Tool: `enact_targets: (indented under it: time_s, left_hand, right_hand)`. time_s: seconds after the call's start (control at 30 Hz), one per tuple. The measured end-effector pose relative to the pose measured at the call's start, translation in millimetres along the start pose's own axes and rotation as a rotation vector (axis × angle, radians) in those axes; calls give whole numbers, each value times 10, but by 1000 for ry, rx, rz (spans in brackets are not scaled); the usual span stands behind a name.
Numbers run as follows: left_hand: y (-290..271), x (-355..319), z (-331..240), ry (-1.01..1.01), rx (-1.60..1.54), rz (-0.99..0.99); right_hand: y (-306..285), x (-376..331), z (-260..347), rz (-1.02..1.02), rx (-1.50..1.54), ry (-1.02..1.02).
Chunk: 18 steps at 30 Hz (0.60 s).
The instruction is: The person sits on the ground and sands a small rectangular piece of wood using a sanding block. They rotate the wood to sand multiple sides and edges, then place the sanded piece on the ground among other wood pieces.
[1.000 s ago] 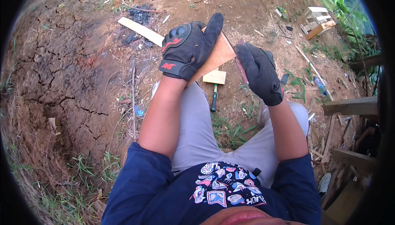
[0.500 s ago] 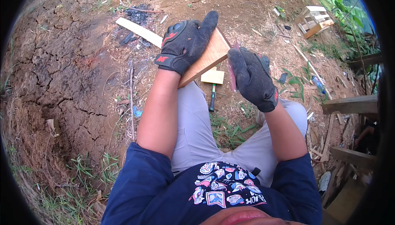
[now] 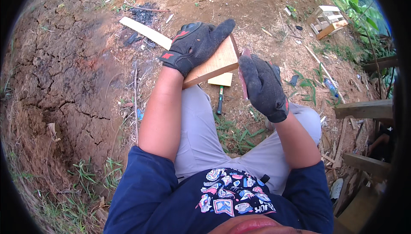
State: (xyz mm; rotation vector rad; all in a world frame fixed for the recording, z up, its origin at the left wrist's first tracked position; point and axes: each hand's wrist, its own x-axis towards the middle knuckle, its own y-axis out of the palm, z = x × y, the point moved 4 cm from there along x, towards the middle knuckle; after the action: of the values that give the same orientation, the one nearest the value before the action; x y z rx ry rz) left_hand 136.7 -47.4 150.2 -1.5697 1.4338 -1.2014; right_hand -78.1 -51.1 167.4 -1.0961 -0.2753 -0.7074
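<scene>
Wooden block (image 3: 217,62) above debris-strewn brown dirt (image 3: 246,7)

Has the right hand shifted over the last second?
Yes: the right hand has come down the picture, farther from the slatted wooden crate at upper right.

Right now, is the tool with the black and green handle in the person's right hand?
No, the tool lies on the ground between the legs, and the right hand holds a reddish sheet.
</scene>
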Motion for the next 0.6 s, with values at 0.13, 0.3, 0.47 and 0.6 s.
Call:
enact_targets:
  time_s: [0.13,0.3,0.47,0.6]
  left_hand:
    - [7,-21,-95,74,117,164]
    - [147,-117,-31,225,96,366]
    - [130,-303,94,265,136,301]
    - [54,-259,175,234,111,218]
  right_hand:
    - [145,-124,20,142,182,251]
    - [355,-353,110,212,87,57]
    - [384,-344,389,350,83,-100]
    - [235,-294,189,99,11,-88]
